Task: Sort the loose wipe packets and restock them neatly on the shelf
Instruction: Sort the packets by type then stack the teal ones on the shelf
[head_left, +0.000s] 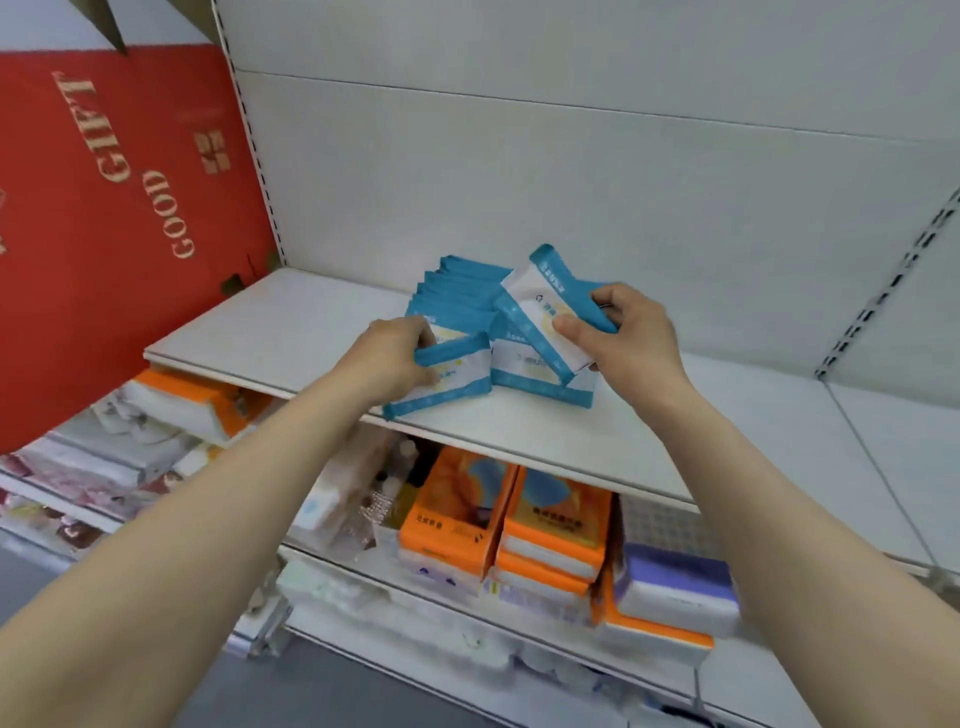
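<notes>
Several blue-and-white wipe packets (457, 291) lie in a leaning row and a loose heap on the white shelf board (270, 332). My left hand (395, 358) grips one packet (457, 379) at the front left of the heap, near the shelf's front edge. My right hand (628, 332) holds another packet (535, 306) tilted above the heap, thumb on its face and fingers curled behind it. More packets (524, 379) lie flat under the raised one.
A red gift box (119, 208) stands at the shelf's left end. On the lower shelf below sit orange tissue packs (550, 525), a purple pack (675, 582) and white packs (182, 400). The grey back panel (571, 171) rises behind the packets.
</notes>
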